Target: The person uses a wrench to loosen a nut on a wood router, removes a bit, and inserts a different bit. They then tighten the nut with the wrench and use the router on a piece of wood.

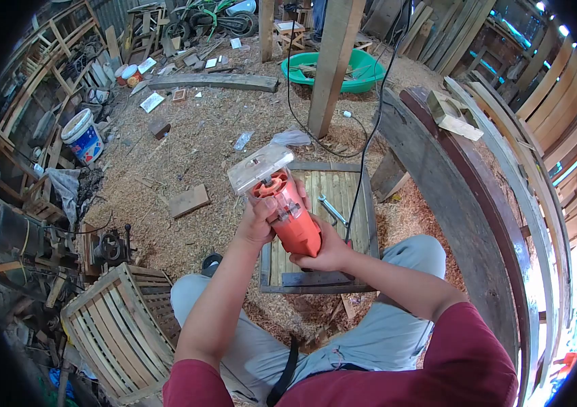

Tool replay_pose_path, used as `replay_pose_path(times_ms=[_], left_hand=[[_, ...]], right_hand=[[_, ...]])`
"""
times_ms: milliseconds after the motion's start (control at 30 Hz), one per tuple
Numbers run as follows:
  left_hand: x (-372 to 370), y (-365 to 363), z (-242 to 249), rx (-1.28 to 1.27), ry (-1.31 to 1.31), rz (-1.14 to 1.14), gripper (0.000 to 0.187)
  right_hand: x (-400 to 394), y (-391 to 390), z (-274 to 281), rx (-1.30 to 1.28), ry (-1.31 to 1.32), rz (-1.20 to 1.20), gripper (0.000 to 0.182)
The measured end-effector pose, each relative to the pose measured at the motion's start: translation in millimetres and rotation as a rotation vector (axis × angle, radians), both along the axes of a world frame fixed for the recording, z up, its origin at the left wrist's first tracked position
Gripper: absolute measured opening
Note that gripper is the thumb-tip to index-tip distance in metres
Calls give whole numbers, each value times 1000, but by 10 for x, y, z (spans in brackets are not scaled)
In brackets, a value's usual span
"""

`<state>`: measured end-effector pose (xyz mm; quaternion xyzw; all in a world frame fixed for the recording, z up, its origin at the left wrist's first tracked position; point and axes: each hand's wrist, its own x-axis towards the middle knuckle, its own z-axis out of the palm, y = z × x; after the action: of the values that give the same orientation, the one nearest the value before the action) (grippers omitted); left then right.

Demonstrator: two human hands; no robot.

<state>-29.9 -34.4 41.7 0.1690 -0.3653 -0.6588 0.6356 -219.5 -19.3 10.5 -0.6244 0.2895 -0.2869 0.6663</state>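
An orange trim router (pixel 295 227) with a clear plastic base is tilted between my two hands, base toward the far left. My left hand (pixel 258 218) is wrapped round its body near the clear base. At the motor end, my right hand (pixel 329 249) grips the casing from the right. Below the router, a wrench (pixel 333 209) lies on a low slatted bamboo stand (pixel 370 234), with a darker thin tool beside it that I cannot make out. A black cord (pixel 362 159) runs down to the stand near my right hand.
Wood shavings cover the ground. A wooden post (pixel 332 74) rises ahead, with a green basin (pixel 364 85) behind it. Long planks (pixel 438 169) line the right side. A slatted wooden crate (pixel 115 332) stands at left, and a paint bucket (pixel 83 137) sits farther off.
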Motion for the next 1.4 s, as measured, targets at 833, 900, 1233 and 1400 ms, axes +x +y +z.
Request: replay_pose_path(times_ms=[833,900,1233,1400], left_hand=[[-67,3,-153,-45,54,-20,69],[-78,8,-147,-47,61,-3,69],[-52,55,-18,-20,-4,72,69],[-32,58,-19,-49,52,32,71]], right_hand=[[-123,-14,42,-156,223,-42,88],[-124,-6,49,-145,220,-44,88],[-13,55,91,-162,153,-102,87],[-58,-36,106,-77,139,35,86]])
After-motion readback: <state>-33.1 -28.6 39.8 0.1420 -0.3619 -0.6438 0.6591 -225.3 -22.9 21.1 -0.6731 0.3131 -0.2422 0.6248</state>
